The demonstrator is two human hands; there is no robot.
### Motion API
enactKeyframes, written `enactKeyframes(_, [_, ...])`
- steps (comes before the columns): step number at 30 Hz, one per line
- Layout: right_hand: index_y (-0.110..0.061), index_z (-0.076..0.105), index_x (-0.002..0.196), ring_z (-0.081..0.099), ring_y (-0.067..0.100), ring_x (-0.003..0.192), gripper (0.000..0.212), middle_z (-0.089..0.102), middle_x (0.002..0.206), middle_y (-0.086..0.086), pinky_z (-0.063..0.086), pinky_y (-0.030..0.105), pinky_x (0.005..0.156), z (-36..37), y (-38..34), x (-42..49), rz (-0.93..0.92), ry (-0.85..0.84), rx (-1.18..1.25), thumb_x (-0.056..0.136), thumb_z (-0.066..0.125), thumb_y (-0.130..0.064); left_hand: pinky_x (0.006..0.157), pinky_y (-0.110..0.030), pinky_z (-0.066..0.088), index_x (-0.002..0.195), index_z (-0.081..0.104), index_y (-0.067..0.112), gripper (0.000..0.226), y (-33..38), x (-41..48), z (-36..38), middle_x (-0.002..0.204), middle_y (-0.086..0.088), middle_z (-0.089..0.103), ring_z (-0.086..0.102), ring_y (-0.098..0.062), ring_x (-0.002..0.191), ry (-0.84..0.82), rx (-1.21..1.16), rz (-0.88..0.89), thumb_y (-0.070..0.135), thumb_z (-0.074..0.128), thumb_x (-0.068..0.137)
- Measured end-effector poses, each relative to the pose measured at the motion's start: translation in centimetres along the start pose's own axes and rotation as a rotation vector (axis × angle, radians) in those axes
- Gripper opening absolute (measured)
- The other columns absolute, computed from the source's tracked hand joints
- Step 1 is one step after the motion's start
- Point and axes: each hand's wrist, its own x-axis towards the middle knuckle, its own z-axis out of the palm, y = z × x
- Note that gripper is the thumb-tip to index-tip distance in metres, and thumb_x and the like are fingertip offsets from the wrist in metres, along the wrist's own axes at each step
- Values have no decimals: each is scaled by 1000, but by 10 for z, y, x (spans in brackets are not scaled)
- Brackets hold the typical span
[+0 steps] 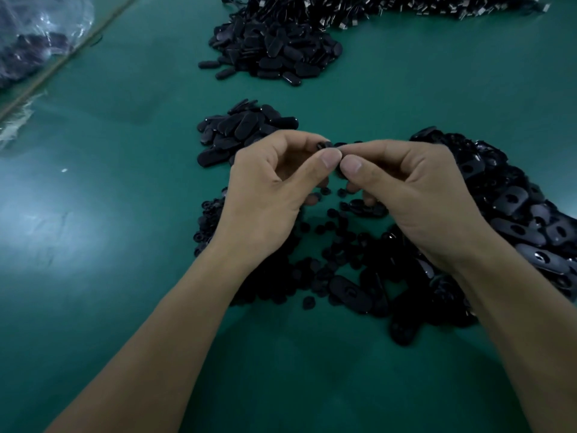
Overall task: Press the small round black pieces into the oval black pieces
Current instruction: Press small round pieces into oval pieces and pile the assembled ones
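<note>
My left hand [274, 185] and my right hand [412, 189] meet above the green table, thumbs tip to tip. Together they pinch a small black oval piece [335, 146], mostly hidden by the fingers; whether a round piece sits in it cannot be told. Below the hands lies a scatter of small round black pieces [327, 245]. A long heap of oval pieces with holes [515, 214] runs along the right, beside my right wrist. Another oval piece [348, 290] lies flat among the round ones.
A small pile of oval pieces [240, 129] sits just beyond my left hand. A bigger pile [274, 48] lies farther back, with corded parts with metal tips [406, 4] behind it. A clear plastic bag [40, 35] rests at the far left. Bare green table [109, 214] spreads to the left.
</note>
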Motion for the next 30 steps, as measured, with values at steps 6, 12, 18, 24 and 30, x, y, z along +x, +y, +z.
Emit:
enactKeyframes(6, [-17, 74, 104, 74, 4, 83, 24, 78, 91, -10, 54, 12, 71, 1, 2, -1, 33, -45, 70, 82, 74, -26, 65, -24, 59, 94, 71, 22, 2, -2, 1, -2, 81, 6, 75, 72, -9, 75, -19, -67, -24, 21, 73, 93])
enactKeyframes(12, [-22, 75, 93, 74, 15, 71, 15, 78, 83, 0, 55, 22, 63, -4, 7, 3, 108, 123, 51, 92, 70, -8, 65, -22, 59, 92, 72, 24, 6, -1, 0, -1, 78, 9, 74, 71, -8, 72, -1, -40, -31, 19, 75, 92])
enactKeyframes(18, [-26, 70, 94, 72, 5, 64, 17, 73, 80, -8, 48, 13, 55, -2, 8, 1, 75, 321, -226, 96, 63, -12, 75, -28, 61, 98, 69, 32, 23, -3, -5, 4, 85, 10, 75, 73, -7, 77, -38, 190, -16, 10, 72, 92])
enactKeyframes(24, [-29, 68, 97, 67, -2, 61, 16, 68, 83, -18, 47, 9, 58, -3, 9, 1, 38, 350, -396, 98, 62, -15, 80, -10, 53, 104, 74, 13, 18, -2, -14, 16, 91, 11, 73, 67, 3, 85, -88, 498, 132, 1, 71, 90])
enactKeyframes(30, [-31, 68, 94, 71, 6, 73, 17, 71, 83, -15, 54, 17, 69, 4, 6, -1, -74, 284, -265, 95, 68, -14, 63, -21, 57, 97, 70, 27, 6, 3, -9, 9, 69, 10, 70, 69, -4, 65, 154, 404, 66, 25, 65, 99])
